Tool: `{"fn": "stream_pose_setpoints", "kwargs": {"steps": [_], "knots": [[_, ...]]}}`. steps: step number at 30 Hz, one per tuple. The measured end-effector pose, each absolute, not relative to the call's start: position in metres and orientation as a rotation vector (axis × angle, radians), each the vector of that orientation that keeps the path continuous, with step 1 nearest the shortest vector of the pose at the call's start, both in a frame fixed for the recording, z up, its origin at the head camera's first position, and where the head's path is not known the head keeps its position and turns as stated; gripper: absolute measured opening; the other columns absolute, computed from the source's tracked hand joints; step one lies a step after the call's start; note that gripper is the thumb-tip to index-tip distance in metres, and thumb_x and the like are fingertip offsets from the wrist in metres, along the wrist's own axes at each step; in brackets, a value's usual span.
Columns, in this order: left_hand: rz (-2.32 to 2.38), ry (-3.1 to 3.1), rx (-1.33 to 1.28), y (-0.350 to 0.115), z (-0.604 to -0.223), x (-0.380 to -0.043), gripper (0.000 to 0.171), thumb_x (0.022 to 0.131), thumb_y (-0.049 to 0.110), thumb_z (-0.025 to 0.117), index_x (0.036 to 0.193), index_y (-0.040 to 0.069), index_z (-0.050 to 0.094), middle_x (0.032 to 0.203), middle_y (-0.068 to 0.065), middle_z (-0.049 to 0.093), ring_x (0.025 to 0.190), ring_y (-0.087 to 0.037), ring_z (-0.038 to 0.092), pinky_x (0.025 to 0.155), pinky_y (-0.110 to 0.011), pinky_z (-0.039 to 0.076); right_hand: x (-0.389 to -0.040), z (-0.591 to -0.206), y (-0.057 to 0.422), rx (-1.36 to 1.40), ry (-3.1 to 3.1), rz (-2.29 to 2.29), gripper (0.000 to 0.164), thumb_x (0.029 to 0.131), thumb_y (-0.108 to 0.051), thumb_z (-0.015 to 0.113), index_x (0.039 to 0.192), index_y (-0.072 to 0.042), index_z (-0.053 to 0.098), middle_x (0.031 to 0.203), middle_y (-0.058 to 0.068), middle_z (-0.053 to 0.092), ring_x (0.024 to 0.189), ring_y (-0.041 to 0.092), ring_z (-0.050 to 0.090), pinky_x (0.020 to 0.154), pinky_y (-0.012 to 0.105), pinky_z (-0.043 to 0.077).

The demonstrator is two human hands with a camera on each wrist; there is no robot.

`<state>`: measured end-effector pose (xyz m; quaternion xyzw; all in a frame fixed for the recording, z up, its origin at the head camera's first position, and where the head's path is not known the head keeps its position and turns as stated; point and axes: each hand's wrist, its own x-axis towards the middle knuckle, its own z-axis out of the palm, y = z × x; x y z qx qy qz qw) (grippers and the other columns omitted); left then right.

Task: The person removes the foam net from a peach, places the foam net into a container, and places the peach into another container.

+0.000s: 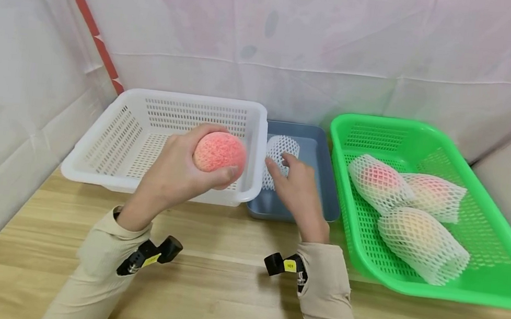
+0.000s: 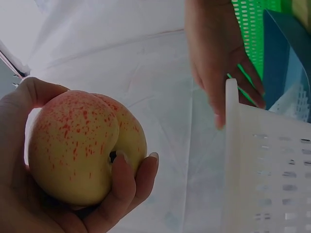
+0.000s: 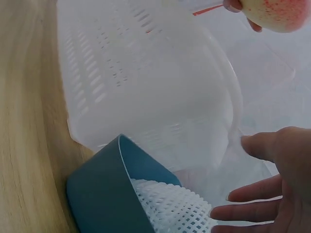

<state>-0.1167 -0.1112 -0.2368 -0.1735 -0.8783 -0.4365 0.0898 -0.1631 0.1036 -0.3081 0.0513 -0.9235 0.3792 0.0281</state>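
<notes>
My left hand [image 1: 176, 171] grips a peach [image 1: 221, 156] above the right side of the white basket [image 1: 92, 179]. In the left wrist view the peach [image 2: 77, 141] shows yellow skin with red speckles, fingers curled round its underside. My right hand [image 1: 298, 188] hangs over the blue-grey tray [image 1: 315, 150], thumb and fingers spread apart and holding nothing. Beneath it in the tray lies white foam netting [image 1: 281, 146], its fingertips close to the mesh. The right wrist view shows this netting [image 3: 172, 206] next to the loose fingers.
At the right stands a green basket [image 1: 499, 224] with several netted peaches [image 1: 410, 232] inside. The tray sits between the two baskets on a wooden table [image 1: 216, 292]. Behind them hangs a pale cloth wall [image 1: 316, 40].
</notes>
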Motion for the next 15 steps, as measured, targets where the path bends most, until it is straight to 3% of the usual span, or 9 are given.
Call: {"fn": "stream_pose_setpoints", "kwargs": {"steps": [6,10,12,15], "knots": [[-1.258,-2.673,-0.490,-0.116,-0.243,-0.118,0.050,0.075,0.035,0.075,0.119,0.017,0.060,0.100,0.000,0.068,0.077,-0.018,0.063,0.062,-0.033,0.054,-0.161,-0.309,0.097,0.191,-2.854,0.858,0.076,0.090,-0.059,0.054,0.133,0.003,0.054,0.125,0.023,0.060,0.113,0.040,0.057,0.091,0.052,0.048],[-1.219,-2.738,-0.432,-0.123,-0.248,-0.119,0.048,0.076,0.035,0.075,0.118,0.018,0.060,0.100,-0.001,0.067,0.079,-0.019,0.063,0.064,-0.034,0.054,-0.159,-0.311,0.093,0.252,-2.845,0.608,0.082,0.084,-0.069,0.052,0.129,-0.002,0.058,0.127,0.020,0.060,0.117,0.040,0.053,0.103,0.055,0.036],[-1.199,-2.762,-0.411,-0.126,-0.250,-0.119,0.048,0.076,0.034,0.075,0.118,0.017,0.060,0.100,-0.003,0.067,0.080,-0.021,0.063,0.064,-0.035,0.054,-0.158,-0.311,0.092,0.247,-2.832,0.556,0.077,0.082,-0.070,0.053,0.122,-0.005,0.062,0.121,0.019,0.062,0.114,0.040,0.053,0.105,0.056,0.032],[-1.181,-2.791,-0.397,-0.128,-0.253,-0.120,0.049,0.076,0.032,0.075,0.119,0.015,0.059,0.100,-0.006,0.068,0.079,-0.022,0.063,0.064,-0.035,0.055,-0.158,-0.311,0.091,0.220,-2.824,0.487,0.066,0.077,-0.070,0.054,0.099,-0.008,0.061,0.101,0.015,0.060,0.098,0.038,0.053,0.093,0.057,0.038]]}}
